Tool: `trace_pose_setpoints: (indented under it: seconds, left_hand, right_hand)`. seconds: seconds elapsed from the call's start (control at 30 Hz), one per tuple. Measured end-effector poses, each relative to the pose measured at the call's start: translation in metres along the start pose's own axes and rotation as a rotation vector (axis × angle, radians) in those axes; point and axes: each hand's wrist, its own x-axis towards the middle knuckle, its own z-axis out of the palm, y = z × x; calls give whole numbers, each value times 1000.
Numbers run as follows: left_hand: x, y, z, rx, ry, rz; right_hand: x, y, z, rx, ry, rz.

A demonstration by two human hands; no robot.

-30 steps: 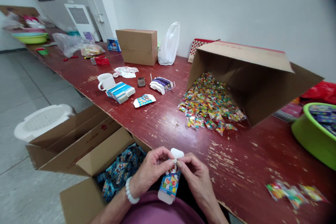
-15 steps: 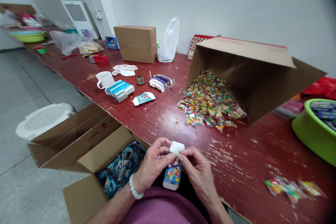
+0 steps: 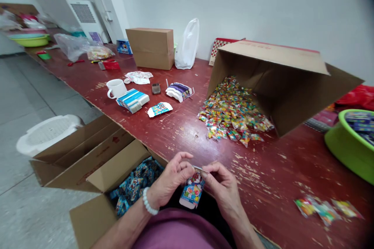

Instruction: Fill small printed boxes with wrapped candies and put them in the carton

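Observation:
A small blue printed candy box (image 3: 193,191) is held near the table's front edge, its top flap bent down toward me so that mostly its edge shows. My left hand (image 3: 174,175) pinches the upper left of the box between thumb and fingers, with a pale bead bracelet at the wrist. On the upper right, my right hand (image 3: 222,181) grips the flap's corner with thumb and forefinger. Below left stands an open carton (image 3: 102,210) with many blue candy boxes (image 3: 137,184) in it.
A tipped carton (image 3: 292,97) spills wrapped candies (image 3: 233,113) onto the red table (image 3: 181,136). Several loose candy packets (image 3: 327,210) lie at right, near a green basin (image 3: 339,140). Flattened boxes (image 3: 133,100) and a white mug (image 3: 116,88) are at left. A white stool (image 3: 49,132) stands on the floor.
The box's white top flap stood up facing me; now it is folded over and seen edge-on. Both hands remain on the box, which has tilted slightly.

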Motion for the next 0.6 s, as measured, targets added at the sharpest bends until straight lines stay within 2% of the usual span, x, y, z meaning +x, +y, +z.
trace_pose_setpoints:
  seconds: [0.13,0.23,0.3,0.43,0.53,0.6]
  left_hand:
    - [2,-9,1,-166,-138,-208]
    - [5,-15,2,-164,-125,-268]
    - [5,-15,4,-121,-69,-279]
    - [4,-10,8,39,17,-248]
    - [2,-8,9,157,4,-201]
    - [2,-9,8,205,-37,-189]
  right_hand:
    - [-1,0,2,-50,-34,-25]
    - [-1,-5,-1,-216,-121,-121]
    - [1,-10,-2,-289,-154,-166]
    - [5,-18,-2,-347,-149,-148]
    - [8,-20,-1,-458,-153,-203]
    - [9,-18,-1,-385,-173,-153]
